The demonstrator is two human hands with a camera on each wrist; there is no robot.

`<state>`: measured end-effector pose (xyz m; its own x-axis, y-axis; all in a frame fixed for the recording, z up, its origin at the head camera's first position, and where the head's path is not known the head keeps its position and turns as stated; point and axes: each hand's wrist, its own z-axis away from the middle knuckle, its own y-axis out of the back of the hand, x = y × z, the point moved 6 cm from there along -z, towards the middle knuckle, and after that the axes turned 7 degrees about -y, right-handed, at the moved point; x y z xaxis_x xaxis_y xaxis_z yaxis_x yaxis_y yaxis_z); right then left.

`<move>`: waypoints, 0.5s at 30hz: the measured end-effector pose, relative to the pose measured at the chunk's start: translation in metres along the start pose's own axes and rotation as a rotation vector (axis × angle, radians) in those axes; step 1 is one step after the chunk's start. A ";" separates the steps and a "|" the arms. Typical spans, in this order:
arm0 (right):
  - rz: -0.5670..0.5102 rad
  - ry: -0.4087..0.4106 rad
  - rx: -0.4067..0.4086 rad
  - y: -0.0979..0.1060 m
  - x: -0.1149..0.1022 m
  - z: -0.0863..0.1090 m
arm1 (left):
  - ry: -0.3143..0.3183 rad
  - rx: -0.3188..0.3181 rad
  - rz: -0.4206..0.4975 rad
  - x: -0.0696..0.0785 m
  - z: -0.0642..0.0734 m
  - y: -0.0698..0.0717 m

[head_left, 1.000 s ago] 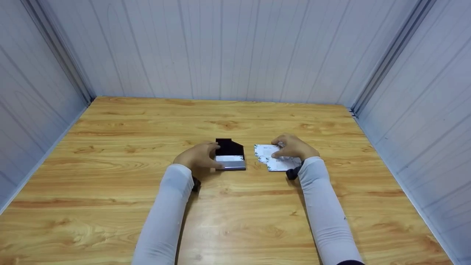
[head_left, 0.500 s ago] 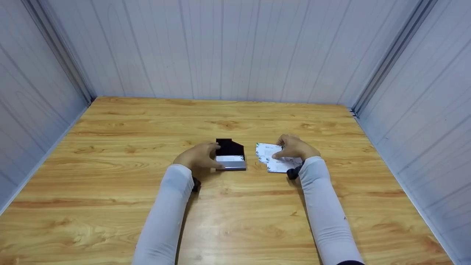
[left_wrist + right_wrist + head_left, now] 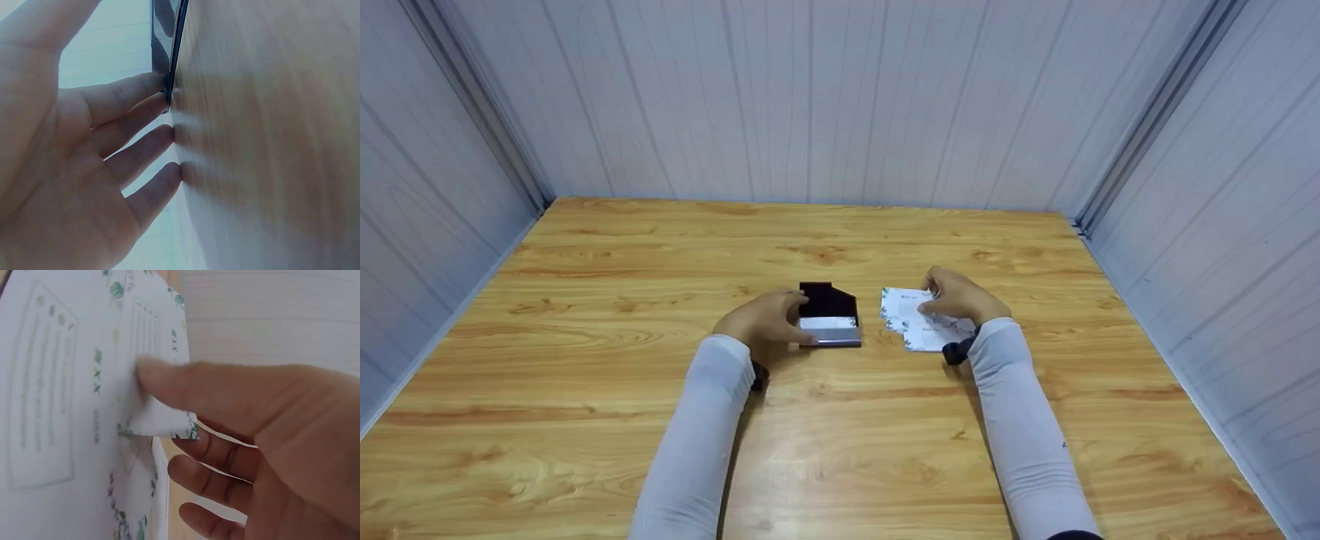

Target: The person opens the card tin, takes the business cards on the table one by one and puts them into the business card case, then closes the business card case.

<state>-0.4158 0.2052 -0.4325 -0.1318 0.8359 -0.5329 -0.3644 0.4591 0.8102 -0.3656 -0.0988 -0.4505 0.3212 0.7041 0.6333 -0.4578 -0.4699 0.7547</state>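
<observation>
A business card case (image 3: 831, 337) lies opened out on the table, its dark lid (image 3: 826, 300) folded back and a white card (image 3: 826, 322) showing inside. My left hand (image 3: 765, 319) holds its left side, thumb near the front corner and fingers at the far corner. In the left wrist view, the other fingertips (image 3: 171, 169) rest on the table. To the right, several white cards (image 3: 934, 336) printed with green leaves lie overlapping. My right hand (image 3: 960, 298) pinches the far card (image 3: 901, 298), thumb on top; the index fingertip is hidden beneath it.
Wood-grain table (image 3: 825, 435) surrounds the case and cards. Pale panel walls (image 3: 840, 105) stand at the back and both sides. A narrow strip of table separates the case from the cards.
My right hand has closed its thumb and finger on the far card and shifted it slightly away from me. My left hand and the card case have stayed put.
</observation>
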 end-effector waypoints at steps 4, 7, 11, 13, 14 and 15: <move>0.009 0.029 0.035 0.005 -0.003 0.000 | 0.003 0.002 0.006 0.002 0.001 0.000; -0.004 0.055 0.049 0.008 -0.005 0.002 | 0.001 0.002 0.006 0.002 0.002 0.000; -0.039 0.076 0.028 0.009 -0.007 0.004 | 0.000 0.003 0.007 0.001 0.002 0.000; -0.062 0.082 0.014 0.010 -0.008 0.005 | 0.002 0.003 0.009 0.001 0.002 0.000; -0.071 0.087 0.008 0.010 -0.009 0.006 | 0.001 0.003 0.010 0.001 0.001 0.000; -0.079 0.089 0.007 0.010 -0.009 0.007 | 0.000 0.002 0.010 0.001 0.001 0.000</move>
<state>-0.4121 0.2039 -0.4179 -0.1846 0.7672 -0.6143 -0.3706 0.5246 0.7665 -0.3647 -0.0991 -0.4497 0.3165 0.6991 0.6411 -0.4596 -0.4782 0.7484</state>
